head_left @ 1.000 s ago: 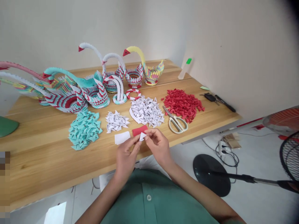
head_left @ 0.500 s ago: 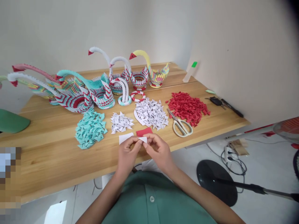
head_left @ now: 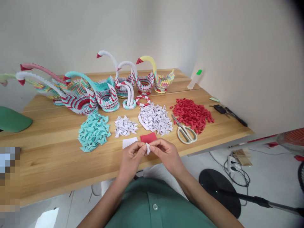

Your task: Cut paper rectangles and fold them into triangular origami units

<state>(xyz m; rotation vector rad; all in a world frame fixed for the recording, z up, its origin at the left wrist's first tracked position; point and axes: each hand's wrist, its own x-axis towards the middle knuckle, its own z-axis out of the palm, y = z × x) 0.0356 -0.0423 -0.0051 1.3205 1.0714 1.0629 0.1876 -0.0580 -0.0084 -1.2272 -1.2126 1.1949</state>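
A small folded white paper piece [head_left: 148,148] is pinched between my left hand [head_left: 131,156] and my right hand [head_left: 167,155], near the table's front edge. Both hands have closed fingertips on it. Just behind them lie a flat white paper sheet [head_left: 129,142] and a red paper stack [head_left: 148,137]. Farther back are a small pile of white folded pieces [head_left: 125,126], a larger white pile [head_left: 156,118], a turquoise pile [head_left: 94,131] and a red pile [head_left: 191,114]. Scissors [head_left: 186,132] with white handles rest beside the red pile.
Several paper swans [head_left: 106,98] stand along the back of the wooden table [head_left: 52,161]. A red and white ring [head_left: 142,101] lies near them. Keys [head_left: 220,109] and a black pen-like object [head_left: 236,116] are at right, a green object [head_left: 14,119] at left.
The folded white piece has turned from lying wide to pointing downward between my fingertips. The camera view has shifted slightly, and my hands appear a little lower and farther right.
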